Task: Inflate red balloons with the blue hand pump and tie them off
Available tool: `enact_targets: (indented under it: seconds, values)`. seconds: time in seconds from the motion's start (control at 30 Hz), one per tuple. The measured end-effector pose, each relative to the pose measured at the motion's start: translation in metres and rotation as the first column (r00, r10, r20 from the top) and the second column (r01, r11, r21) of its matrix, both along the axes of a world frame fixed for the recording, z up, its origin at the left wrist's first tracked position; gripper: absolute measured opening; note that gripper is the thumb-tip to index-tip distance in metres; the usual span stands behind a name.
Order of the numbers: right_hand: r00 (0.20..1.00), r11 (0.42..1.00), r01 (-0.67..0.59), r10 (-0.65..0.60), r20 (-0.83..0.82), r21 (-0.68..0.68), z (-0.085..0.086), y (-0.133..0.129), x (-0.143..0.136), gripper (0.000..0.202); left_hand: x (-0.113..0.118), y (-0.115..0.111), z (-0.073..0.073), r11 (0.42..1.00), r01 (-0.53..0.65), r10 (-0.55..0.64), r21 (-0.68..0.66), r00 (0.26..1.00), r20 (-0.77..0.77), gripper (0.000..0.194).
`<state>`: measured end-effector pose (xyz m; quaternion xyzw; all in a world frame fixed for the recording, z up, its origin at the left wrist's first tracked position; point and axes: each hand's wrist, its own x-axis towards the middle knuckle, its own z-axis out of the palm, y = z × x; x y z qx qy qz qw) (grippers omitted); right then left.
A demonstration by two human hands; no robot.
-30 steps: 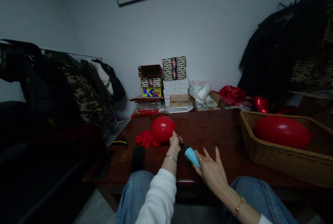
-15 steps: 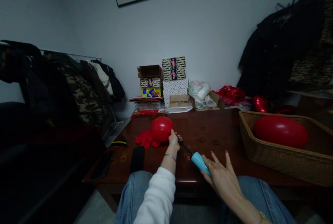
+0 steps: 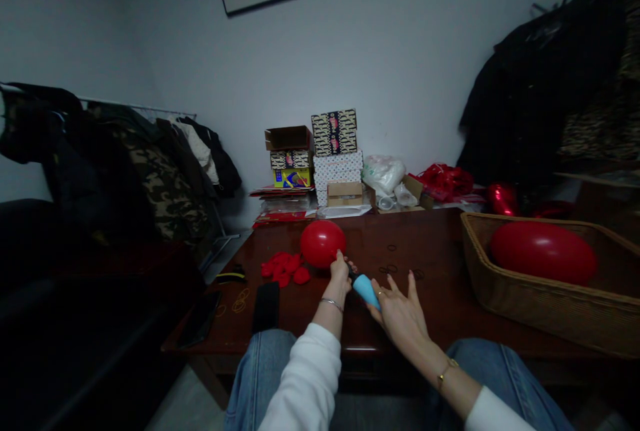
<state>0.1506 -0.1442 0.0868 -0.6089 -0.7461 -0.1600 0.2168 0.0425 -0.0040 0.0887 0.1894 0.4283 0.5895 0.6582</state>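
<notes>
My left hand point(image 3: 341, 272) is closed round the neck of a partly inflated red balloon point(image 3: 323, 244), where it meets the black tip of a hand pump. The pump's light blue body point(image 3: 367, 291) slants down toward me. Against its near end lies my right hand point(image 3: 403, 317), thumb and palm on it while the other fingers stretch out. Several limp red balloons point(image 3: 283, 267) are heaped on the table left of the inflated one.
On the right of the brown table point(image 3: 425, 237), a wicker basket point(image 3: 540, 304) holds a large red balloon point(image 3: 545, 252). Rubber bands point(image 3: 241, 301), a black phone point(image 3: 266, 305) and a yellow-black tool point(image 3: 231, 275) lie at left. Boxes point(image 3: 337, 177) are stacked along the back.
My right hand has pushed the blue pump body up and left toward my left hand, so the black rod between them is mostly covered. The held balloon has shifted slightly right.
</notes>
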Motion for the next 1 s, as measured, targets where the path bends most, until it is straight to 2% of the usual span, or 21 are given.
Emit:
enact_targets:
  seconds: [0.2, 0.4, 0.57, 0.8, 1.0]
  values:
    - [1.000, 1.000, 0.000, 0.000, -0.009, -0.006, -0.001, -0.014, 0.004, 0.040, -0.001, -0.003, 0.001, 1.000, 0.004, -0.004, -0.007, 1.000, 0.016, 0.037]
    - [0.999, 0.997, -0.047, 0.048, -0.010, 0.065, -0.008, -0.041, 0.027, 0.039, -0.007, 0.002, 0.002, 0.999, -0.031, 0.031, 0.007, 0.999, 0.036, 0.043]
    - [0.998, 0.992, -0.063, 0.061, 0.020, 0.110, -0.015, -0.056, 0.042, 0.041, -0.011, 0.006, 0.003, 0.999, -0.050, 0.049, 0.019, 0.998, 0.039, 0.041]
    - [0.998, 0.993, -0.060, 0.059, 0.006, 0.098, -0.015, -0.048, 0.038, 0.040, -0.013, 0.006, 0.007, 0.997, -0.075, 0.075, 0.007, 0.997, 0.036, 0.039]
    - [1.000, 1.000, -0.002, 0.002, 0.008, 0.012, -0.005, -0.023, 0.014, 0.041, -0.011, 0.006, 0.004, 0.998, -0.061, 0.061, 0.007, 0.998, 0.017, 0.036]
